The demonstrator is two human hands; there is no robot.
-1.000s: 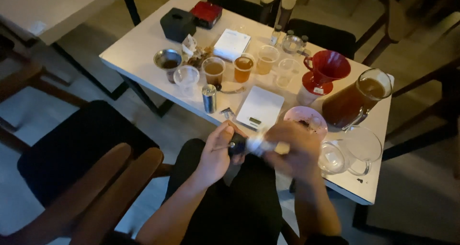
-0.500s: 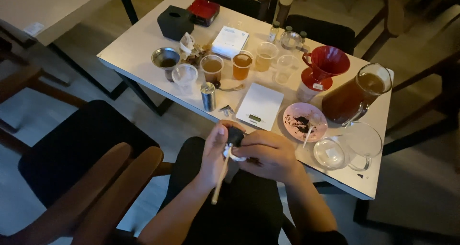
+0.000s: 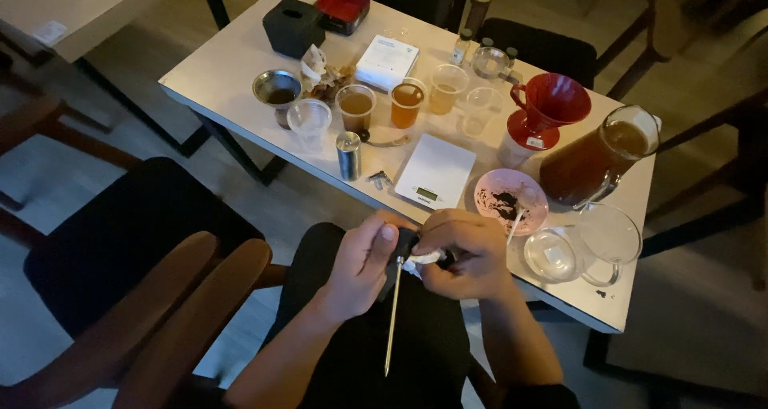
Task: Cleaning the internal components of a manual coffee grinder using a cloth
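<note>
Hands: left hand (image 3: 362, 266), right hand (image 3: 464, 253) closed on probe thermometer (image 3: 394, 313).

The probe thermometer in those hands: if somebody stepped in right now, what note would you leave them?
Left hand: grips the thermometer at its dark head, metal stem pointing down over the lap.
Right hand: pinches a white tissue against the head.
Both hands are off the table, just before the white scale and pink dish.
Done: cups and jug hold tea-coloured liquid.
Left: cannot tell if wiping is finished.
</note>
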